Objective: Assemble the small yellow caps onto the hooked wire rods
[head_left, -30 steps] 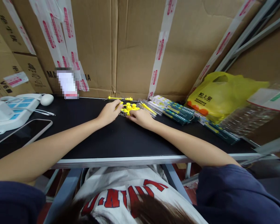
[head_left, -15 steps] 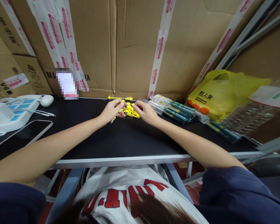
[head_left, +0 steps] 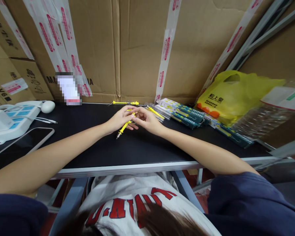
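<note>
My left hand (head_left: 119,120) and my right hand (head_left: 147,122) meet above the middle of the black table (head_left: 105,147). A slim yellow tool with a metal tip (head_left: 124,128) slants down and left from between them, its tip toward me. My left hand is closed around it. The right fingers pinch at its upper end, where further yellow parts are mostly hidden. Just behind the hands lies another yellow tool (head_left: 125,103) with a thin wire at its left end. Beside my right hand is a yellow tool among clear slim tubes (head_left: 158,112).
Several dark green printed packages (head_left: 186,115) lie to the right, before a yellow plastic bag (head_left: 232,95) and a clear bottle (head_left: 258,113). A white power strip (head_left: 27,114) and a phone (head_left: 27,144) occupy the left. Large cardboard (head_left: 137,59) stands behind.
The bunch of yellow pieces seen between my hands is gone from there. My hands have come together, one yellow tool now points down-left, and a yellow tool shows on the clear tubes.
</note>
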### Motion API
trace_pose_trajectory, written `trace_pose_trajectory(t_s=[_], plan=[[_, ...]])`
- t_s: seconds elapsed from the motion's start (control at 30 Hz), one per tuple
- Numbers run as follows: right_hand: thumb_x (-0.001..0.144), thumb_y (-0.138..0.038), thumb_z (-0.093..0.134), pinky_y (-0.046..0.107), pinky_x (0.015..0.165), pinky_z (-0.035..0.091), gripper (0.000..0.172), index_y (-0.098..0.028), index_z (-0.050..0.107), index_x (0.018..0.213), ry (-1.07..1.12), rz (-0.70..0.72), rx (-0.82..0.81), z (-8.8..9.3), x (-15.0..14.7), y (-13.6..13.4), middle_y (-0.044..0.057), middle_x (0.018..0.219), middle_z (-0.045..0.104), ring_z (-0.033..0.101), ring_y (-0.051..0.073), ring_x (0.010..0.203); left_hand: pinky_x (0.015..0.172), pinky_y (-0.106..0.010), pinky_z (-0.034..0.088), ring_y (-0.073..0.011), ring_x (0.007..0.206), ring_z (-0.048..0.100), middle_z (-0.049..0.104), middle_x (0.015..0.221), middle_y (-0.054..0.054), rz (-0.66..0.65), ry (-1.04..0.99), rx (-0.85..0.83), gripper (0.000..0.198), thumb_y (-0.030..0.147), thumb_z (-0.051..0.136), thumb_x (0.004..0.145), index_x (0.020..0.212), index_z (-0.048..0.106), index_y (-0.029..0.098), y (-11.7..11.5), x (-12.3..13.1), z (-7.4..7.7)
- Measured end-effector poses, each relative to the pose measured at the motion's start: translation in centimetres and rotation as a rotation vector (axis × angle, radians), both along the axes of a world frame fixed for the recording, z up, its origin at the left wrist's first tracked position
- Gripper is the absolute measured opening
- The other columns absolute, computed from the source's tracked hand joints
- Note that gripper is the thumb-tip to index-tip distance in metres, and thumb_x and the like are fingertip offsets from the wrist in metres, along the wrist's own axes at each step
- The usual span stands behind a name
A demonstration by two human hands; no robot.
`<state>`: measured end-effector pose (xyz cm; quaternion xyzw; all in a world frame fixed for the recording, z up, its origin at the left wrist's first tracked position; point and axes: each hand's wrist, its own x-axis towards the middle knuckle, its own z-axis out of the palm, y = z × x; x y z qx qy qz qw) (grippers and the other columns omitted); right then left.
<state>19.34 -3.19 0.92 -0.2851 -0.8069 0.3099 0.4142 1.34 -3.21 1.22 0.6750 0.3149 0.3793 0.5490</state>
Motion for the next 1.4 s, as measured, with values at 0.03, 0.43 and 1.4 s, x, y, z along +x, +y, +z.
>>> trace_pose_trajectory(t_s=[0.03, 0.43, 1.4], plan=[[0.084, -0.052, 0.063, 0.023, 0.053, 0.04, 0.037, -0.02, 0.052, 0.1, 0.013, 0.032, -0.034, 0.0, 0.0, 0.1, -0.005, 0.068, 0.052, 0.048, 0.009, 0.056, 0.059, -0.027, 0.059, -0.0168, 0.069, 0.074, 0.068, 0.119, -0.012, -0.006, 0.004, -0.002, 0.055, 0.04, 0.071, 0.085, 0.131, 0.045, 0.024, 0.0, 0.0, 0.0], [0.072, -0.051, 0.078, 0.019, 0.044, 0.049, 0.047, -0.021, 0.044, 0.084, 0.273, 0.007, -0.349, 0.2, 1.2, 1.9, -0.004, 0.07, 0.061, 0.058, 0.007, 0.054, 0.066, -0.021, 0.053, -0.0079, 0.064, 0.066, 0.072, 0.091, -0.007, 0.49, 0.017, 0.121, 0.023, 0.033, 0.045, 0.101, 0.103, 0.058, 0.014, 1.9, -1.1, 0.5], [0.07, -0.065, 0.075, 0.019, 0.043, 0.05, 0.054, -0.018, 0.054, 0.086, 0.165, 0.003, -0.382, -0.7, 0.6, 1.6, -0.005, 0.059, 0.062, 0.057, 0.008, 0.048, 0.073, -0.022, 0.058, -0.0152, 0.086, 0.071, 0.071, 0.099, -0.007, 0.281, -0.104, 0.117, 0.04, 0.047, 0.072, 0.082, 0.106, 0.066, 0.015, 1.6, -0.8, 0.1]])
